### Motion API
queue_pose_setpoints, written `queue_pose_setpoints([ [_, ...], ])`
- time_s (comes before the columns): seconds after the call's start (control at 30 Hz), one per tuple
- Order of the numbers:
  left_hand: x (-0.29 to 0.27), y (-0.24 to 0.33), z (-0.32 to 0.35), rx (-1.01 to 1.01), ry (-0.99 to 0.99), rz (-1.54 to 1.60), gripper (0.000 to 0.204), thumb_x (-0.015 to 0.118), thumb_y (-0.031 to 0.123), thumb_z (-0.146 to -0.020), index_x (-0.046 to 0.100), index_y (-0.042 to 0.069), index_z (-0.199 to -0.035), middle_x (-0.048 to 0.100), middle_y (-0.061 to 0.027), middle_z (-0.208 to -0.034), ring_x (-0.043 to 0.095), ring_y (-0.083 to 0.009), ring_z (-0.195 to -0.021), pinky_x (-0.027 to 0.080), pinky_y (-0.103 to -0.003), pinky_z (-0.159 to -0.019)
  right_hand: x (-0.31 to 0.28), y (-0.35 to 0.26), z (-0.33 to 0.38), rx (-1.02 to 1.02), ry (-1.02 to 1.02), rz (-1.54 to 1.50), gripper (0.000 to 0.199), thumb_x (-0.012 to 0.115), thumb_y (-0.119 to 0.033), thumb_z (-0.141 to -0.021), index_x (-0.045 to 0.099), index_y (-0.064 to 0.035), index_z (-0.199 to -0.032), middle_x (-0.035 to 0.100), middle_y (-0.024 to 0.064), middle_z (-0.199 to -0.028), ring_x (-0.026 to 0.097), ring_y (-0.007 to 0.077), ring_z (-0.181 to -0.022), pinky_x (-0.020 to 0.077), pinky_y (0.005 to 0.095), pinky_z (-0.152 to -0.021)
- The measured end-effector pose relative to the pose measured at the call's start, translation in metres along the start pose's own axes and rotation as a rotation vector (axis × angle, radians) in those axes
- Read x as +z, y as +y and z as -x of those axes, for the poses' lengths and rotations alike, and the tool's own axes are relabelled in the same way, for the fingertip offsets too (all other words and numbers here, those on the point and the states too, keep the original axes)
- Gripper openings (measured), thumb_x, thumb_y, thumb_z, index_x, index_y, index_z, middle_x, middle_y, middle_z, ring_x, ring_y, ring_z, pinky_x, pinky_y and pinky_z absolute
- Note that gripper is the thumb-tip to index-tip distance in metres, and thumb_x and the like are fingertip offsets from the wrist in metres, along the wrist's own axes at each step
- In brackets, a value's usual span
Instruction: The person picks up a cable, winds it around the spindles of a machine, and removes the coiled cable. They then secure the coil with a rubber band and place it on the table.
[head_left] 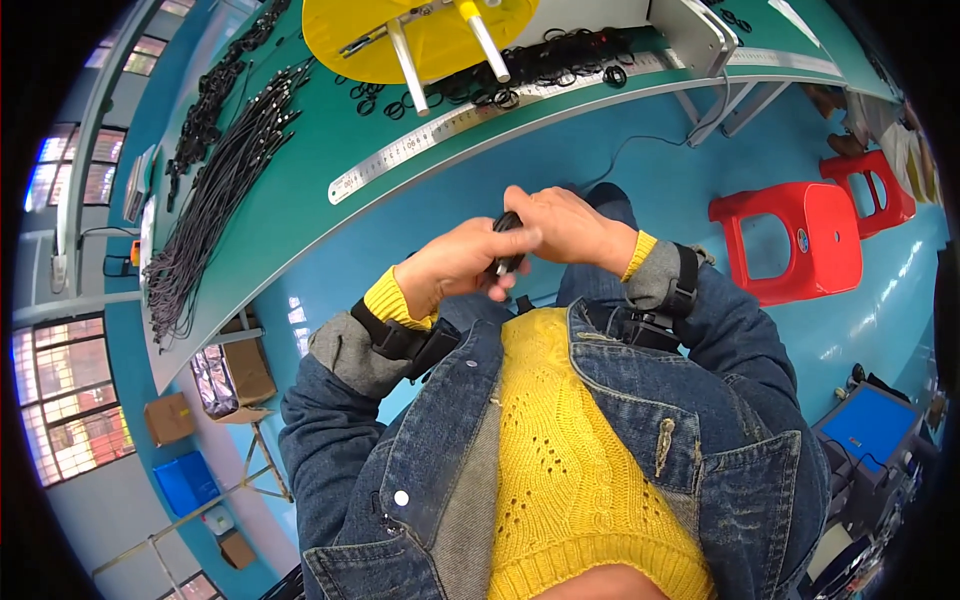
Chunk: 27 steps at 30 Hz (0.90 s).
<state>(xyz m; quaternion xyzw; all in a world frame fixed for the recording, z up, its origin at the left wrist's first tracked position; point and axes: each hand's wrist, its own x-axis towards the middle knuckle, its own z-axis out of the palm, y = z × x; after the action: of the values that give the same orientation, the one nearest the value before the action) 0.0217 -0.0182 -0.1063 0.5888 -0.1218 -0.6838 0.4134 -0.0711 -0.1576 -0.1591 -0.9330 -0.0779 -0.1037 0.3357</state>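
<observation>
Above my lap, just off the table's edge, a small black coiled cable [507, 238] is between my hands. A light-coloured tip shows at its lower end, beside my fingers. My left hand [458, 262] is closed round the coil, with the thumb across it. From the other side, my right hand [572, 226] closes on its upper part with bent fingers. The fingers hide much of the cable. On the table ahead, several black cable coils [505, 98] lie along a steel ruler [400, 150].
A yellow disc [400, 50] with metal rods stands over the green table [330, 125]. Long dark cables [225, 190] lie in a bundle at the left. Red stools [790, 240] stand on the blue floor at the right. Cardboard boxes [248, 372] are at the lower left.
</observation>
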Motion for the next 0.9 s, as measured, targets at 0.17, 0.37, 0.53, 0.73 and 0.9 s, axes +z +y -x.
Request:
queue_pose_setpoints([
  [0.17,0.001,-0.016,-0.014,0.026,0.049,-0.46,0.027,0.067,0.025,-0.077,0.059,0.001,-0.083,0.056,-0.0029,-0.063,0.057,-0.0132,-0.054,0.049,-0.024,-0.052,-0.013,-0.011,-0.008,-0.082,-0.274,0.23,0.02,0.058,-0.014,-0.071,0.047,0.0002,-0.081,0.058,0.0179,-0.061,0.057,0.0385,-0.061,0.0458,0.0448,-0.054],
  [0.37,-0.006,-0.057,-0.026,0.571,0.189,-0.346,0.018,0.066,0.018,-0.079,0.056,0.003,-0.081,0.058,-0.0057,-0.07,0.054,-0.0113,-0.053,0.041,-0.022,-0.043,0.016,-0.003,-0.003,-0.108,0.067,-0.237,0.019,0.057,-0.017,-0.071,0.049,-0.0025,-0.081,0.058,0.0164,-0.06,0.058,0.0358,-0.058,0.0456,0.044,-0.051],
  [0.53,0.004,-0.045,-0.01,0.064,-0.035,0.124,0.015,0.062,0.015,-0.082,0.053,0.003,-0.085,0.056,-0.0051,-0.073,0.05,-0.0094,-0.055,0.035,-0.019,-0.04,0.023,0.0,0.001,-0.101,-0.042,-0.076,0.018,0.055,-0.017,-0.072,0.05,-0.0036,-0.082,0.058,0.0148,-0.059,0.058,0.0354,-0.056,0.0444,0.043,-0.049],
  [0.73,-0.013,-0.05,-0.015,-0.06,-0.03,0.061,0.014,0.059,0.013,-0.084,0.05,0.003,-0.087,0.048,-0.0017,-0.069,0.041,-0.0064,-0.053,0.028,-0.017,-0.039,0.019,-0.003,-0.011,-0.111,-0.142,-0.001,0.019,0.054,-0.019,-0.074,0.05,-0.0027,-0.083,0.059,0.0145,-0.061,0.058,0.0364,-0.059,0.0453,0.0424,-0.052],
  [0.9,-0.031,-0.059,-0.015,0.098,0.021,0.143,0.012,0.058,0.012,-0.083,0.049,0.004,-0.083,0.045,-0.0017,-0.068,0.038,-0.0059,-0.052,0.025,-0.018,-0.038,-0.019,-0.009,-0.05,-0.08,-0.46,-0.136,0.023,0.056,-0.02,-0.074,0.052,-0.0019,-0.088,0.06,0.0173,-0.069,0.059,0.0361,-0.066,0.0469,0.0418,-0.058],
])
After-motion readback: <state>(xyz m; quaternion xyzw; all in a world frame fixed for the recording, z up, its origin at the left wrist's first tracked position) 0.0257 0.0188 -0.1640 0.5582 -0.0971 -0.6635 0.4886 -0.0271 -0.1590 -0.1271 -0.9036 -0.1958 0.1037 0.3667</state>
